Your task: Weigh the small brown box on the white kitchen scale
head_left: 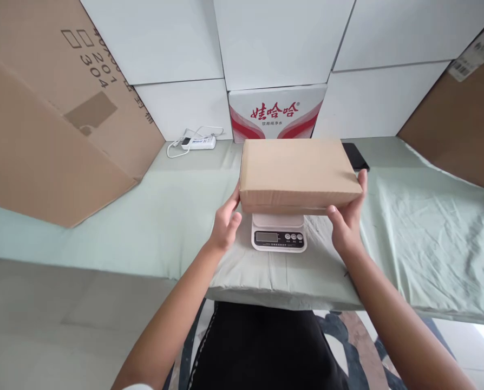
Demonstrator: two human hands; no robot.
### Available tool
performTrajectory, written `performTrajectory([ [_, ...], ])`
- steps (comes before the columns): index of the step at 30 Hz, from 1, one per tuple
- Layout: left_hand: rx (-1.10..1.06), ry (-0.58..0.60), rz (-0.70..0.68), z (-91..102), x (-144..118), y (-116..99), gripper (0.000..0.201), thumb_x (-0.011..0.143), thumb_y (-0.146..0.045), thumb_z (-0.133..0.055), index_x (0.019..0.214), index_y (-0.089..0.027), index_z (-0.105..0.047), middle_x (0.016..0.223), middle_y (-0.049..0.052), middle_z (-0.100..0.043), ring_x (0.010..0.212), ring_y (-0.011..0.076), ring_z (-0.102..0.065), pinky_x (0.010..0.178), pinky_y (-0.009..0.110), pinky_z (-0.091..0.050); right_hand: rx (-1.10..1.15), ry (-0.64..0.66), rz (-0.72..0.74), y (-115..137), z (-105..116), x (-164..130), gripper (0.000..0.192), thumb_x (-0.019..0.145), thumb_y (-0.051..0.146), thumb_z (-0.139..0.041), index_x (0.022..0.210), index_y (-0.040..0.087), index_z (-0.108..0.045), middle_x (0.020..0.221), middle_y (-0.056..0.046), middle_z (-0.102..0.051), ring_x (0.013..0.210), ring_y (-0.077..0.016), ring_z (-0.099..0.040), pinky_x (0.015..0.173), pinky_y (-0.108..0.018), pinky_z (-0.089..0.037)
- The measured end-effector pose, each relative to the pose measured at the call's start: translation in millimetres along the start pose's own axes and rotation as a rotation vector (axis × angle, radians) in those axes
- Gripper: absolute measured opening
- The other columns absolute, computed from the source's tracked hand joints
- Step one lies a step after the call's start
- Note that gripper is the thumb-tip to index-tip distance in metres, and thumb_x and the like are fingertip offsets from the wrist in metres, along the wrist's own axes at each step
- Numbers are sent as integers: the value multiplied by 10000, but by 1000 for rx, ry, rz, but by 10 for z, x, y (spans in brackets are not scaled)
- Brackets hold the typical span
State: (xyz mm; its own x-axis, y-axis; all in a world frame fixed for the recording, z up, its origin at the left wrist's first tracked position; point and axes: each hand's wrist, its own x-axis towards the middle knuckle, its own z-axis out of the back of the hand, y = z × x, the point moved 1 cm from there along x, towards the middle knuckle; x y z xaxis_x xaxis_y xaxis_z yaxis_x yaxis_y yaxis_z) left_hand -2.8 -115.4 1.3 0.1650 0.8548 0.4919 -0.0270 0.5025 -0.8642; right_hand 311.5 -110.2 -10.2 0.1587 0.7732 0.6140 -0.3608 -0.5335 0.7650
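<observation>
A flat brown cardboard box (296, 170) rests over a small white kitchen scale (279, 234), hiding most of the scale's platform. The scale's grey display and three buttons show below the box's front edge. My left hand (226, 223) grips the box's left end, fingers along its side. At the box's right end my right hand (350, 214) holds on, with the fingers reaching up the far side. Whether the box's full weight sits on the scale I cannot tell.
A pale green cloth (424, 238) covers the table. Behind the box stand a white and red printed carton (278, 112), a white power strip with cable (198, 142) and a dark phone (354, 156). Large brown cartons (51, 124) lean at left and right (461, 124).
</observation>
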Motion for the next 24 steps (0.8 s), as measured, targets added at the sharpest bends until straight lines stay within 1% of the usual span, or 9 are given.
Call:
performTrajectory([
  [2, -14, -8, 36, -9, -129, 3, 857, 1036, -829, -477, 1700, -296, -571, 1738, 100, -625, 1729, 384, -441, 1438, 546, -385, -10, 1, -17, -12, 9, -89, 1141, 851, 879, -697, 1793, 473, -197, 1903, -40, -261, 1797, -412, -245, 1432, -750, -306],
  [4, -28, -28, 73, -11, -212, 14, 857, 1046, -825, -449, 1714, -297, -550, 1759, 96, -602, 1730, 384, -438, 1441, 545, -379, -15, 8, -27, -21, -9, -117, 1105, 861, 868, -695, 1783, 464, -236, 1885, -53, -305, 1776, -421, -296, 1416, -748, -338],
  [9, -56, -49, 108, -8, -268, 39, 845, 1069, -795, -441, 1722, -267, -534, 1789, 123, -561, 1744, 377, -414, 1443, 540, -361, -27, 1, -3, 23, -42, -95, 1013, 888, 842, -681, 1753, 448, -329, 1806, -88, -444, 1689, -442, -445, 1361, -772, -409],
  [11, -52, -56, 109, -4, -260, 44, 850, 1066, -801, -439, 1722, -270, -532, 1792, 125, -558, 1751, 370, -402, 1447, 532, -353, -40, -23, -1, 59, -31, -88, 975, 910, 825, -656, 1753, 445, -345, 1775, -98, -489, 1689, -448, -447, 1349, -782, -418],
  [13, -37, -79, 118, -1, -253, 49, 859, 1059, -816, -429, 1726, -283, -525, 1813, 114, -530, 1760, 363, -384, 1453, 523, -342, -52, -44, -3, 87, -22, -86, 947, 927, 805, -637, 1757, 455, -346, 1775, -93, -496, 1704, -452, -430, 1341, -790, -426],
  [15, -41, -89, 125, -3, -253, 54, 847, 1064, -813, -414, 1725, -296, -525, 1837, 99, -497, 1764, 359, -376, 1457, 521, -331, -49, -45, 1, 96, -26, -93, 918, 934, 787, -634, 1754, 488, -347, 1797, -63, -477, 1706, -445, -433, 1338, -785, -440],
  [17, -55, -65, 120, -10, -255, 48, 839, 1068, -807, -415, 1722, -295, -530, 1832, 100, -503, 1758, 366, -388, 1457, 531, -332, -21, -24, -2, 91, -42, -103, 894, 944, 765, -638, 1751, 516, -344, 1802, -36, -476, 1699, -432, -449, 1353, -777, -434],
  [21, -40, -25, 86, 4, -172, -35, 854, 1047, -824, -460, 1707, -291, -554, 1761, 116, -597, 1742, 377, -419, 1442, 534, -367, 1, -10, -1, 131, -40, -23, 884, 947, 771, -632, 1745, 510, -356, 1803, -20, -471, 1708, -445, -421, 1405, -802, -347],
  [24, -27, -42, -2, 47, 89, -137, 867, 1025, -857, -474, 1680, -299, -588, 1750, 106, -610, 1754, 378, -393, 1436, 512, -376, -16, -72, 109, 263, -5, 238, 899, 909, 817, -650, 1713, 494, -410, 1810, -2, -432, 1717, -474, -381, 1444, -776, -302],
])
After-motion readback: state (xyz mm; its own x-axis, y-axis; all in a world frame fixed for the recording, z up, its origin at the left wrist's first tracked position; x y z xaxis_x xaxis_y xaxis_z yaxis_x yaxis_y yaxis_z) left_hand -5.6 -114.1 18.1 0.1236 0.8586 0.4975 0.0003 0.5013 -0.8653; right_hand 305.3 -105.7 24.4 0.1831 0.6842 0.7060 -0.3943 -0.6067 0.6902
